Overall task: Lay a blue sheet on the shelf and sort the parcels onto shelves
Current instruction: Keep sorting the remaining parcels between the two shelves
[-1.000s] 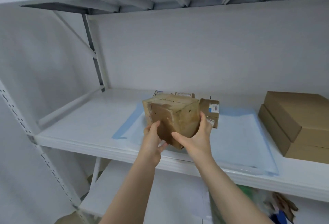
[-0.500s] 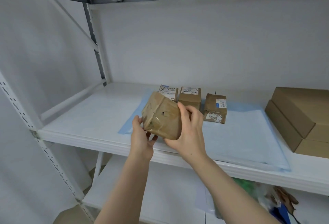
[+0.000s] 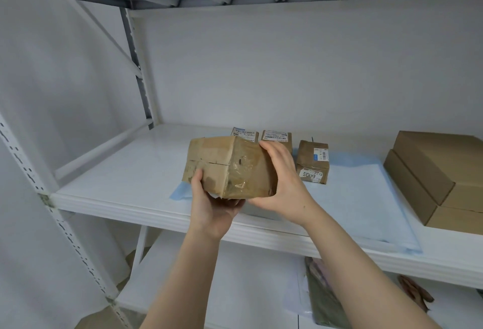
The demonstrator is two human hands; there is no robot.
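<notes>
brown taped parcel (image 3: 230, 166) sits gripped between my left hand (image 3: 211, 204) underneath and right hand (image 3: 281, 185) curled round its side, held above the blue sheet (image 3: 360, 198) on the shelf (image 3: 117, 172), three small parcels (image 3: 312, 162) behind.

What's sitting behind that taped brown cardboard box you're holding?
Two small labelled cardboard parcels; only their tops show. The taped brown cardboard box and right hand hide the rest.

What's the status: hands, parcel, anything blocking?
Hands: left hand under taped parcel, right hand gripping its right side. Parcel held above blue sheet's front-left corner, not set down. Three small parcels behind it, stacked boxes far right.
</notes>
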